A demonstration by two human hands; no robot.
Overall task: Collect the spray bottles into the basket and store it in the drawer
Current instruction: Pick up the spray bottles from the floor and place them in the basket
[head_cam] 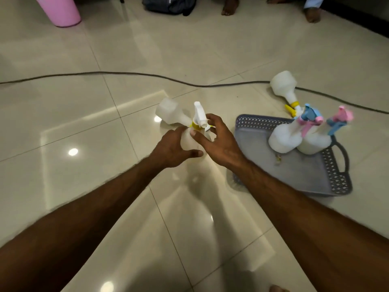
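On the glossy tiled floor (pixel 126 49), a white spray bottle with a yellow collar (pixel 199 120) stands upright between both hands. Left hand (pixel 174 148) wraps its body; right hand (pixel 219 142), fingers spread, touches the trigger head. Another clear bottle (pixel 170 112) lies just behind. Right of the hands, a grey basket (pixel 294 171) holds two upright bottles with pink-and-blue heads (pixel 299 135). A yellow-nozzled bottle (pixel 284 85) lies beyond its far rim, beside a dark cable (pixel 126 73). Open floor lies left and nearer.
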